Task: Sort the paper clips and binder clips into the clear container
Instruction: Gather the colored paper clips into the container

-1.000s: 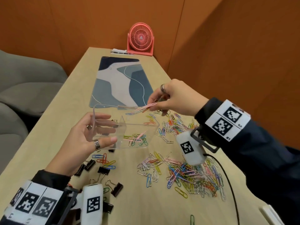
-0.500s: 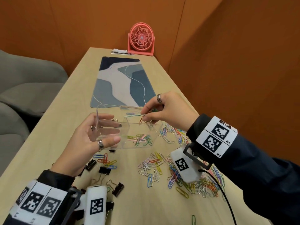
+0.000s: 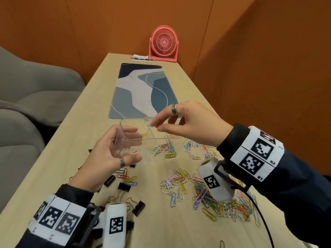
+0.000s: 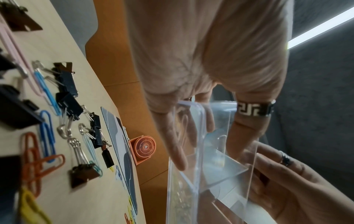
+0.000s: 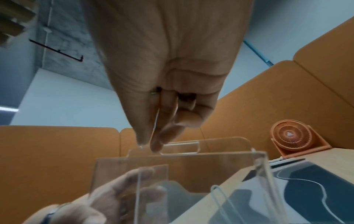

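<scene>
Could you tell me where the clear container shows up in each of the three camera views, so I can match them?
Head: clear container at centre, gripped at its left end by the left hand, under the right hand.
Left wrist: lower right of centre, below the left hand's fingers.
Right wrist: bottom centre, beneath the right hand's fingertips.
Shared landmark: the pink fan at the table's far end.

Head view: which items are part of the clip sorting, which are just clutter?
Job:
clear container, gripped by left hand
right hand above it
loose paper clips
binder clips

Lying about:
pink fan
blue desk mat
grey chairs
</scene>
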